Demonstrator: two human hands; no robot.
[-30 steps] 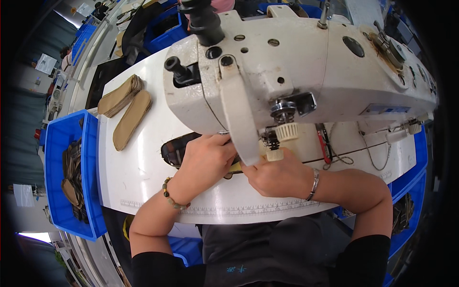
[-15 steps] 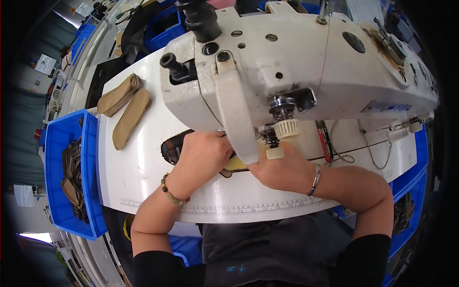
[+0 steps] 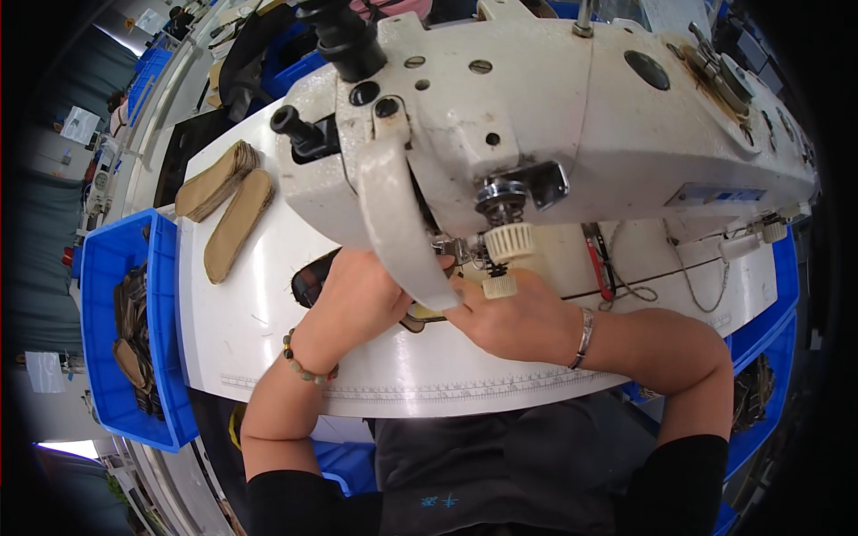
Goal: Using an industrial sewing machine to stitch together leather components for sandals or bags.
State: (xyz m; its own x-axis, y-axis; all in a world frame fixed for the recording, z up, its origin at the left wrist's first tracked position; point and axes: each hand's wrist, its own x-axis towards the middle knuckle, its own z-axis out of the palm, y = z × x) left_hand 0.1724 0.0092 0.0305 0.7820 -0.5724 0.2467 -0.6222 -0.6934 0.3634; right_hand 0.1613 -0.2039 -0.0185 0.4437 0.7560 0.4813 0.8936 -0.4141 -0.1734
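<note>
A dark fabric piece (image 3: 310, 280) with a tan edge lies flat under the white sewing machine (image 3: 447, 116). My left hand (image 3: 356, 293) is closed on it left of the needle area, its fingertips partly behind the machine's curved white lever (image 3: 402, 232). My right hand (image 3: 518, 316) presses on the right end of the same piece, fingers curled. Part of that hand is covered by a cream tension knob (image 3: 499, 286). Between the two hands a strip of yellow shows at the piece. The needle itself is hidden.
Tan insole-shaped pieces (image 3: 237, 225) lie stacked at the left of the white table (image 3: 295, 357). Blue bins (image 3: 183, 339) with dark pieces flank it. Red-handled snips (image 3: 601, 268) and a grey cord (image 3: 635, 293) lie at the right. A ruler strip runs along the front edge.
My view has shifted slightly, so the machine sits further left in the picture. My left hand and the fabric piece have moved a little to the left. Both hands keep their hold.
</note>
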